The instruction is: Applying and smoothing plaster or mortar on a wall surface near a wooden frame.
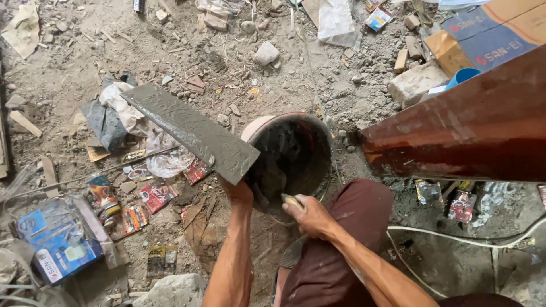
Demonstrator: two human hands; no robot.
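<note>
My left hand (238, 191) grips the near end of a long flat tile (187, 129), holding it up at a slant; its top face is coated with wet grey mortar. My right hand (308, 215) is closed on the pale handle of a trowel (272, 187) whose blade dips into a round bucket (325, 132) of dark grey mortar. The bucket stands on the dirt floor just beyond my knee, and the tile's near corner overlaps its left rim.
A reddish-brown wooden panel (466, 131) juts in from the right. Cardboard boxes (489, 34) lie at the top right. Stones, rubble, rags and torn wrappers litter the ground; a blue box (57, 244) sits at the lower left. A white cable (455, 233) runs by my leg.
</note>
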